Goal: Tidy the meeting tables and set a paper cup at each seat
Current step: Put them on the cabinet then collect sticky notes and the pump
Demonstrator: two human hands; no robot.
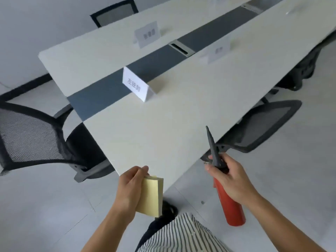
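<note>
Two items in my hands, both held off the near corner of the meeting table (163,124). My left hand (130,190) is clamped on a pale yellow sticky-note pad (151,196); my right hand (228,176) is wrapped around a red spray bottle (231,206), its black nozzle (211,142) pointing up. No paper cup visible. Nearest name card (135,85) carries three printed characters, too blurred to read. Mesh chairs (31,135) flank the table.

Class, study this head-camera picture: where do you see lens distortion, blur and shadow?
Head view: wide-angle bending tilts and curves the table edges; the far name cards are blurred, their print unreadable, while the nearest name card is sharper; light is soft and even, with faint shadows beside the cards.
</note>
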